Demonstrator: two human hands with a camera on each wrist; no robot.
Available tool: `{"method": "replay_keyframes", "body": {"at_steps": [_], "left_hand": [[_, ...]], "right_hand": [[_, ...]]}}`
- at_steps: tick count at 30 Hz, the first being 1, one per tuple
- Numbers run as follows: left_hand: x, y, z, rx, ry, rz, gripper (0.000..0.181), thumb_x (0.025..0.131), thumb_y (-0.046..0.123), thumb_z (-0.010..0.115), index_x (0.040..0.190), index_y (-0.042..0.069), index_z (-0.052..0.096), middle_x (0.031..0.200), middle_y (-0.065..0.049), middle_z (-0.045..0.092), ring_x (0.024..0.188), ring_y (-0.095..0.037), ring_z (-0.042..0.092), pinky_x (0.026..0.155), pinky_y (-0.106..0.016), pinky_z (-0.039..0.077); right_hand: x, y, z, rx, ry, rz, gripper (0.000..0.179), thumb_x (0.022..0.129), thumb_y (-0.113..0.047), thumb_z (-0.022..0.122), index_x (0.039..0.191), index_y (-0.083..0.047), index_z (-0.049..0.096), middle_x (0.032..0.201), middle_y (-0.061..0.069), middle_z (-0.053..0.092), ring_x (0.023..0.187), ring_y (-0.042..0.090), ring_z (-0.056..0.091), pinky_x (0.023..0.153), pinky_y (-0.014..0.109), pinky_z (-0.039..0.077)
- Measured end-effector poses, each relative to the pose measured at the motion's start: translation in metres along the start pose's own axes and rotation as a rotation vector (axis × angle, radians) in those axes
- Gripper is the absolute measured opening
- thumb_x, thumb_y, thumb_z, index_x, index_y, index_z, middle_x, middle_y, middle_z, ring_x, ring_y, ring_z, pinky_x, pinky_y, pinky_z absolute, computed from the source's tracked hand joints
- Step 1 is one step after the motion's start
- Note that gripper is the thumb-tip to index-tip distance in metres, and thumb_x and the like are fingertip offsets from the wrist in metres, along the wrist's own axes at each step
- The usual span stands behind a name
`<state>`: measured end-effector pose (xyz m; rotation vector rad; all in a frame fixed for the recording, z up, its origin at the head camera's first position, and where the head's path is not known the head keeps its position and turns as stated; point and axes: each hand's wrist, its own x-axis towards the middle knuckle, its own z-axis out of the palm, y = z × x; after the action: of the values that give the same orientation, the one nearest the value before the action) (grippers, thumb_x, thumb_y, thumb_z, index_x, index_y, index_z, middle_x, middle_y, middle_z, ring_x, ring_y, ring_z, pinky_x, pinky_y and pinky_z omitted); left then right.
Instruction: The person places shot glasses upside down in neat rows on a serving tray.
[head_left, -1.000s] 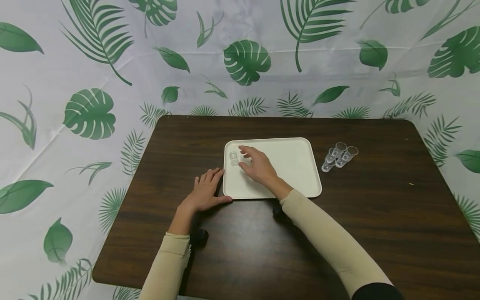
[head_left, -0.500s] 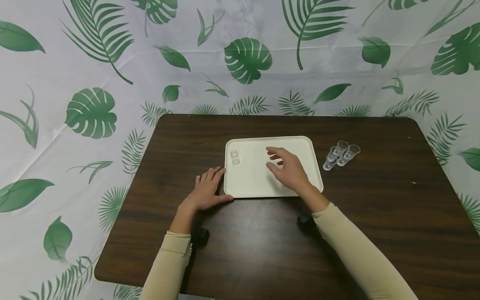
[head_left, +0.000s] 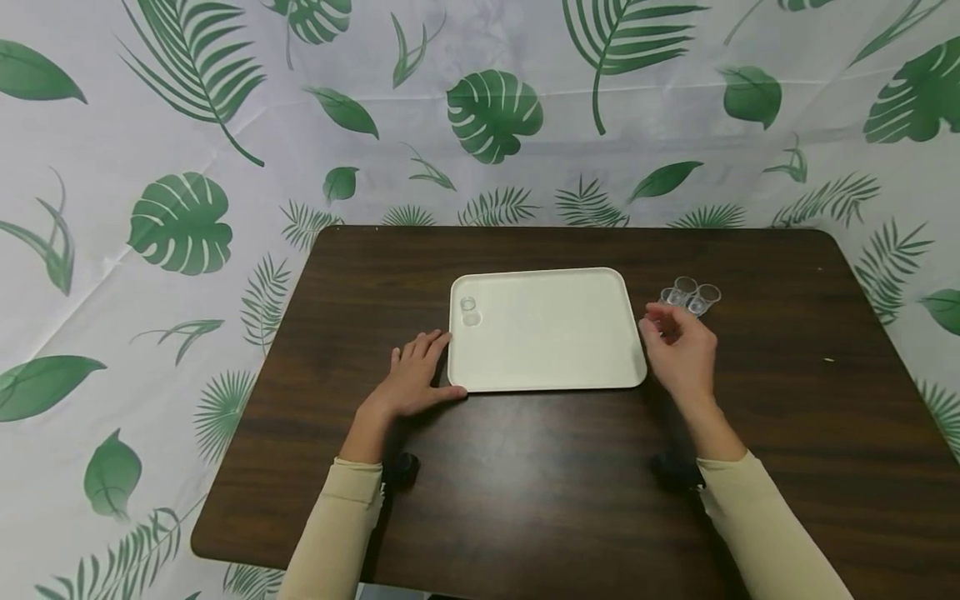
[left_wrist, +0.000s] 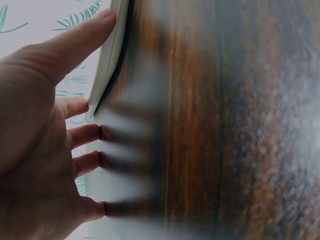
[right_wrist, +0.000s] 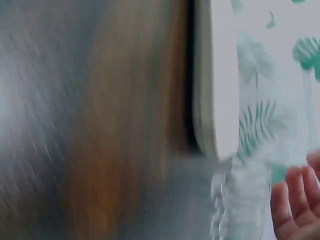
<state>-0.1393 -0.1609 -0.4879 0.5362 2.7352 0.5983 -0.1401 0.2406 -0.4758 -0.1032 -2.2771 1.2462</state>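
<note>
My left hand (head_left: 411, 383) rests at the near left corner of the cream tray (head_left: 547, 333), its fingers spread on the table and its thumb along the near edge. In the left wrist view the thumb (left_wrist: 82, 40) lies against the tray rim (left_wrist: 116, 45). One small clear cup (head_left: 468, 310) stands on the tray toward the left. Past the tray's right edge my right hand (head_left: 684, 350) hovers with loosely bent fingers, holding nothing. It partly hides a cluster of several clear cups (head_left: 686, 292). The right wrist view shows clear cups (right_wrist: 245, 200), blurred, beside the fingers (right_wrist: 295, 195).
A dark wood-grain table (head_left: 525, 467) with rounded corners bears everything. Behind and to the sides hangs a white cloth (head_left: 405, 183) printed with green leaves. A small pale speck (head_left: 828, 360) lies on the table at the right.
My right hand has moved right, from beside the cup on the tray across to the cup cluster. My left hand and the cup on the tray have stayed in place.
</note>
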Motion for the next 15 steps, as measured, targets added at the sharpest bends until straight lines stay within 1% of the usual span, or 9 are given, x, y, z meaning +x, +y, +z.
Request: {"method": "replay_keyframes", "body": {"at_steps": [4, 5, 7, 10, 12, 15], "left_hand": [[0.0, 0.001, 0.0, -0.003, -0.003, 0.004, 0.1, 0.084, 0.061, 0.068, 0.158, 0.014, 0.019, 0.16, -0.014, 0.019, 0.146, -0.038, 0.013, 0.108, -0.069, 0.009], [0.0, 0.001, 0.0, -0.005, -0.003, 0.005, 0.1, 0.084, 0.061, 0.068, 0.158, 0.014, 0.019, 0.16, -0.014, 0.019, 0.146, -0.038, 0.013, 0.108, -0.069, 0.009], [0.0, 0.002, 0.0, -0.008, -0.003, 0.004, 0.1, 0.084, 0.061, 0.068, 0.158, 0.014, 0.018, 0.16, -0.014, 0.019, 0.146, -0.038, 0.013, 0.108, -0.069, 0.009], [0.0, 0.002, -0.001, -0.007, -0.001, -0.003, 0.1, 0.084, 0.06, 0.068, 0.158, 0.014, 0.019, 0.16, -0.015, 0.019, 0.146, -0.038, 0.013, 0.108, -0.068, 0.009], [-0.001, 0.002, -0.002, -0.004, -0.001, -0.007, 0.1, 0.084, 0.059, 0.068, 0.158, 0.014, 0.019, 0.16, -0.014, 0.019, 0.146, -0.037, 0.013, 0.108, -0.068, 0.009], [-0.001, 0.002, -0.003, -0.002, -0.004, -0.005, 0.099, 0.084, 0.059, 0.068, 0.158, 0.014, 0.019, 0.16, -0.015, 0.019, 0.145, -0.037, 0.014, 0.108, -0.068, 0.009]], "right_hand": [[0.01, 0.011, -0.022, -0.007, 0.159, 0.174, 0.017, 0.087, -0.009, 0.069, 0.101, 0.001, 0.07, 0.085, -0.005, 0.065, 0.068, -0.003, 0.055, 0.064, 0.015, 0.04], [0.012, 0.014, -0.027, -0.019, 0.18, 0.211, 0.017, 0.087, -0.009, 0.068, 0.101, 0.001, 0.068, 0.084, -0.008, 0.062, 0.068, -0.003, 0.054, 0.064, 0.016, 0.039], [0.016, 0.021, -0.035, -0.051, 0.194, 0.273, 0.017, 0.087, -0.011, 0.068, 0.101, -0.001, 0.066, 0.083, -0.011, 0.06, 0.067, -0.004, 0.053, 0.065, 0.017, 0.038], [0.017, 0.033, -0.042, -0.118, 0.141, 0.351, 0.02, 0.087, -0.014, 0.069, 0.104, -0.004, 0.064, 0.086, -0.009, 0.061, 0.067, -0.006, 0.052, 0.064, 0.017, 0.038], [0.018, 0.041, -0.045, -0.159, 0.076, 0.397, 0.025, 0.088, -0.017, 0.069, 0.108, -0.004, 0.062, 0.092, -0.003, 0.065, 0.068, -0.007, 0.051, 0.064, 0.016, 0.039], [0.018, 0.052, -0.047, -0.198, -0.021, 0.441, 0.035, 0.089, -0.02, 0.07, 0.118, -0.003, 0.061, 0.108, 0.01, 0.067, 0.07, -0.009, 0.049, 0.065, 0.015, 0.04]]}}
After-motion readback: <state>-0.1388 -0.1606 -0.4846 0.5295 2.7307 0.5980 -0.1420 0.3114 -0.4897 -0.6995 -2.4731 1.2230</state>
